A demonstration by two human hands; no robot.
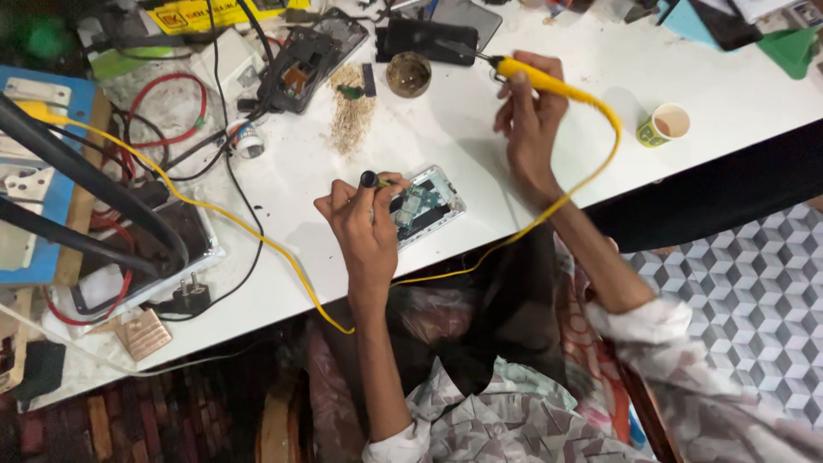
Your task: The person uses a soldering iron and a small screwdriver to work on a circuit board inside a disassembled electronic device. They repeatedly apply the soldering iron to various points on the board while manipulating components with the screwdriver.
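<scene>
**Open phone and soldering iron on a white surface**

An opened phone (422,206), its circuit board exposed inside a white frame, lies near the front edge of the white surface (480,146). The left hand (364,227) rests just beside the phone's left end, its grip closed on a small dark-tipped tool (375,180) whose end reaches over the phone. The right hand (530,120) is raised farther back, well apart from the phone, its grip clamped on a yellow soldering iron (536,77); the metal tip points left toward a black device (426,40). The iron's yellow cord (257,236) loops past the right wrist and runs left across the surface. Behind the phone lie a round tin (408,74) and a patch of pale powder (350,120). A paper cup (664,124) stands to the right.
</scene>
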